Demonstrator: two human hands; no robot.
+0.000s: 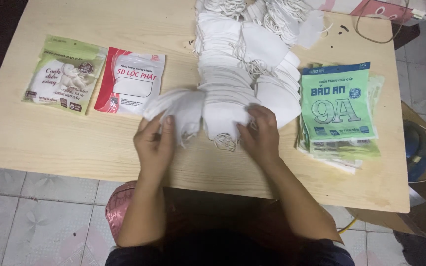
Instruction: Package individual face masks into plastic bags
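Here we look down on a pale wooden tabletop [75,143] with both of our hands at its near edge. Our left hand [155,143] is closed on a small bunch of white face masks [176,106] — thumb on top, fingers beneath — and lifts it slightly clear of the surface, just left of the main stack. Our right hand [260,133] is pressed down on the near end of the long row of white masks [228,83], fingers curled into its edge beside a loose ear loop [225,143]; whether it pinches a mask or merely steadies the stack we cannot tell. The two hands sit close together but do not touch.

The row runs away from us toward the far edge, where it breaks into a looser heap of masks with tangled elastic loops [282,19]. The overlapping, fanned arrangement seems to keep each mask's edge exposed, so a few can be peeled off at a time.

To the right, touching the masks, lies a stack of flat green printed pouches [338,106], squared up and within easy reach of the right hand. To the left, well apart from the masks, lie two single pouches side by side — a light green one [65,74] and a red-and-white one with a clear window [131,81].
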